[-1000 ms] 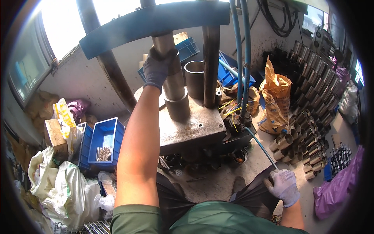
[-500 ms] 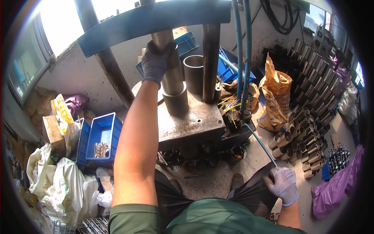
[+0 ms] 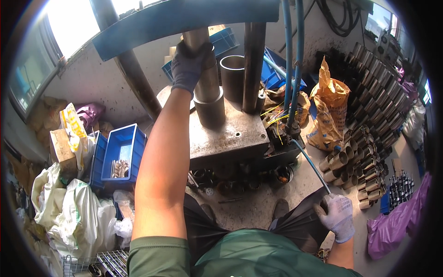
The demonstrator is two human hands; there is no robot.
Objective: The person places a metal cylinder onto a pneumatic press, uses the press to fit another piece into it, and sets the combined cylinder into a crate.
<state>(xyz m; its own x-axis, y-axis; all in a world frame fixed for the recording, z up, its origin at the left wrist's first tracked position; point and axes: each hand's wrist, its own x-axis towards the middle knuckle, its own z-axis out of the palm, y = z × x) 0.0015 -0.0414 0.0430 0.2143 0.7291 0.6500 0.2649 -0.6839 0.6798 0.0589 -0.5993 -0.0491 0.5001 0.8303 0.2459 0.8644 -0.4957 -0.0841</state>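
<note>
My left hand (image 3: 188, 69), in a dark grey glove, is wrapped round a shiny metal cylinder (image 3: 208, 87) beneath the blue crossbeam (image 3: 189, 30) of a press. The cylinder stands upright in a wider, darker metal sleeve (image 3: 210, 113) on the steel press table (image 3: 235, 141). A steel ram (image 3: 195, 38) comes down from the beam to the top of the cylinder; my fingers hide where they meet. At the lower right, my right hand (image 3: 337, 216), in a light grey glove, is closed round the end of a long blue lever (image 3: 311, 164).
A thick dark tube (image 3: 232, 76) stands behind the sleeve, between the press columns. Blue bins (image 3: 121, 154) and white sacks (image 3: 76, 217) lie at left. To the right are a torn brown paper bag (image 3: 330, 111), stacked metal sleeves (image 3: 357, 161) and a purple sack (image 3: 397, 226).
The view has shifted slightly, so the press and bins appear a little higher. Both hands keep their holds on the cylinder and the lever.
</note>
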